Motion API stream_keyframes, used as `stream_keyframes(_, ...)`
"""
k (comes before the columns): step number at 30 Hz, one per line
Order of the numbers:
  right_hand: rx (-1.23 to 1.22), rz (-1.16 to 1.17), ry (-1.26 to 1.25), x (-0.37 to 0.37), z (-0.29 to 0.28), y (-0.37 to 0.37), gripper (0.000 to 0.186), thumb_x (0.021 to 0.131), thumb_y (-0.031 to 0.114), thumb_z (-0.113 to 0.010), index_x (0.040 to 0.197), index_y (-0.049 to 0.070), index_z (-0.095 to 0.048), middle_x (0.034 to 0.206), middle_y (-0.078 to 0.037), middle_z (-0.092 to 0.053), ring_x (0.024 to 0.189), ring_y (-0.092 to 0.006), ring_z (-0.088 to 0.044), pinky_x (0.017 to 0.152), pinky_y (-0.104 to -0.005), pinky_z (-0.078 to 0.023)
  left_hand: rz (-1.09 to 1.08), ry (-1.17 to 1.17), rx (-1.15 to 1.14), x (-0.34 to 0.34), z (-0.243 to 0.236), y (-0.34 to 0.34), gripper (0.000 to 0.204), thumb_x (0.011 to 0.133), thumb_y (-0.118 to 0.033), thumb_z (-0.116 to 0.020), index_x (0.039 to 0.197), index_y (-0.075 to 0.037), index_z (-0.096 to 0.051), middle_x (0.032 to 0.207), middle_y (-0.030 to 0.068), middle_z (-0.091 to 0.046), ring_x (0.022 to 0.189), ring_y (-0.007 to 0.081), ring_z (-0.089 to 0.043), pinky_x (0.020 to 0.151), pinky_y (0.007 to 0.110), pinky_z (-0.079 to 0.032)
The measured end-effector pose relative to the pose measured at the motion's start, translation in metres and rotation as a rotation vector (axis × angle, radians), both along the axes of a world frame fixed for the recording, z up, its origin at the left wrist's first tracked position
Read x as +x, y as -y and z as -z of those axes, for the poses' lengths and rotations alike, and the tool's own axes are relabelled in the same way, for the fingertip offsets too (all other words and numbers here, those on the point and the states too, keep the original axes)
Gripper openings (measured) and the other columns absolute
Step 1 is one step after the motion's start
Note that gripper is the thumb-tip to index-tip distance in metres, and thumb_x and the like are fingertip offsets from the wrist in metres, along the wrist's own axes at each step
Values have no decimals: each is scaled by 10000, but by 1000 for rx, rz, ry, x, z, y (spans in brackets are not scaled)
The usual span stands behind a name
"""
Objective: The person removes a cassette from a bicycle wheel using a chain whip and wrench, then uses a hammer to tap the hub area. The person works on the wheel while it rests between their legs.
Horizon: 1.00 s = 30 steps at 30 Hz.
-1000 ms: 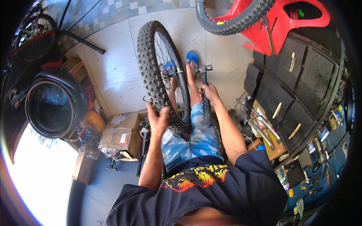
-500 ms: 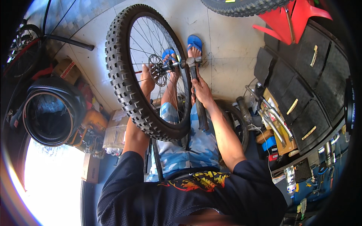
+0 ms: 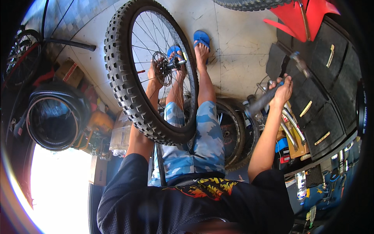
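Note:
A bicycle wheel (image 3: 128, 80) with a knobby black tyre stands tilted in front of my legs. Its brake disc (image 3: 163, 68) and hub (image 3: 171, 67) show through the spokes. My left hand (image 3: 154, 75) reaches behind the wheel and grips it by the hub and disc; its fingertips are partly hidden. Out to the right, my right hand (image 3: 281, 91) is closed round the dark handle of a hammer (image 3: 265, 100). The hammer's head (image 3: 299, 64) is raised away from the wheel and smeared by motion.
More tyres and wheels (image 3: 230, 136) lie right of my legs. Bicycle forks (image 3: 290, 126) and dark panels (image 3: 323, 93) fill the right side. A red plastic part (image 3: 307, 19) is at the upper right. Rolled tyres (image 3: 52, 121) and a carton (image 3: 69, 72) stand at left.
My right hand has swung the hammer away from the hub, out to the right. The wheel has shifted slightly up and left, with my left hand still at it.

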State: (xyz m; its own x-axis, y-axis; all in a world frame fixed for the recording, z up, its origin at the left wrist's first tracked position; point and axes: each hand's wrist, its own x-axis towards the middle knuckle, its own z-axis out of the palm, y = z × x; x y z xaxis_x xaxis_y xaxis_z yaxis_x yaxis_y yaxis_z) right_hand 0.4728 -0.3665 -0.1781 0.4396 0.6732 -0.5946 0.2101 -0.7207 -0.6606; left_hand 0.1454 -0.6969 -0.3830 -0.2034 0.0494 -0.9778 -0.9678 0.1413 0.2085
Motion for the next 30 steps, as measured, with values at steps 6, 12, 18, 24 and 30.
stream_keyframes(6, -588, -378, -334, -110, 66, 157, 304, 1086, 373, -435, 1109, 83, -522, 773, -20, -523, 618, -150, -545, 474, -309, -489, 13, 79, 9, 2, 3, -4, 420, 1071, -438, -450, 1198, -91, -650, 1098, 43, -695, 973, 214, -645, 841, 401, -546)
stream_keyframes(12, -735, -564, -354, -75, 54, 129, 369, 1059, 449, -545, 1185, 103, -567, 711, -7, -516, 451, -115, -483, 396, -283, -436, 105, -16, -12, 9, -17, -16, 476, 1087, -475, -395, 1231, -83, -622, 1219, 55, -655, 999, 191, -628, 834, 357, -544)
stream_keyframes(18, -197, -202, 35, 22, -40, 12, 400, 1049, 502, -523, 1175, 127, -590, 746, 2, -508, 465, -108, -491, 391, -270, -437, 191, -62, 72, 14, -14, -21, 399, 1076, -400, -411, 1200, -84, -622, 1134, 58, -670, 950, 205, -638, 782, 360, -554)
stream_keyframes(24, 31, 61, 275, -21, 19, 44, 270, 1070, 329, -454, 1187, 95, -521, 828, -49, -560, 642, -161, -530, 566, -343, -499, 141, -26, 86, 12, 0, -15, 347, 1049, -377, -473, 1180, -94, -624, 1118, 70, -690, 971, 218, -666, 821, 393, -562)
stream_keyframes(30, -657, -594, -521, -99, 64, 187, 359, 1065, 426, -528, 1212, 100, -550, 711, -20, -512, 449, -139, -497, 386, -341, -458, 285, 4, 84, -7, -24, 11, 336, 1043, -356, -487, 1187, -86, -627, 1119, 72, -691, 976, 213, -665, 831, 387, -562)
